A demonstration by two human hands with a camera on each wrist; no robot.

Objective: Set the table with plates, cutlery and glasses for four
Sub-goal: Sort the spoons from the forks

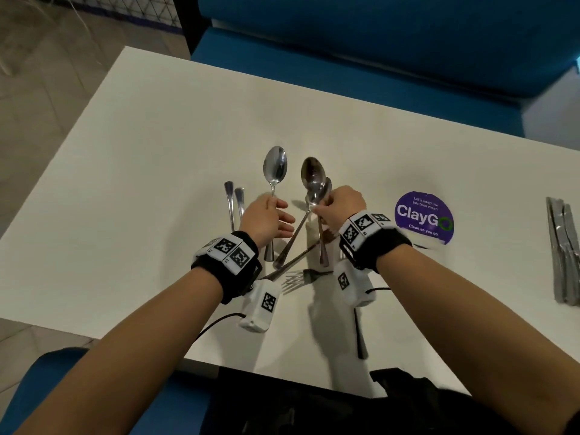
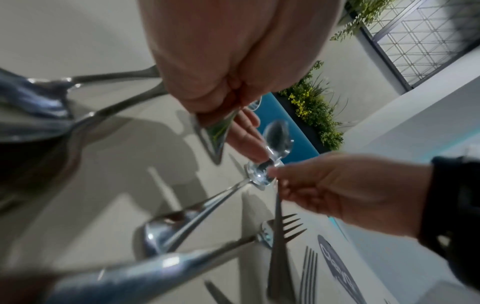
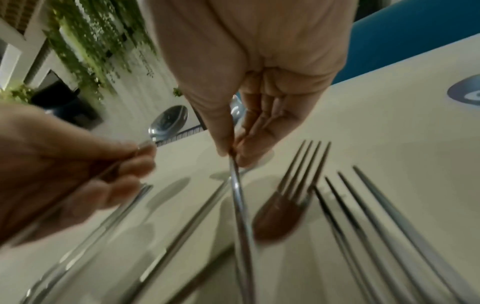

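The left hand pinches one spoon by its neck, bowl pointing away. The right hand pinches two spoons just beside it (handles slanting back toward the person), above forks on the table.

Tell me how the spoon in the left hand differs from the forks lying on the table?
The spoon is lifted, pinched by the left hand; the forks lie flat on the table, untouched. The spoon ends in a rounded bowl, the forks in thin prongs. Both are shiny silver metal.
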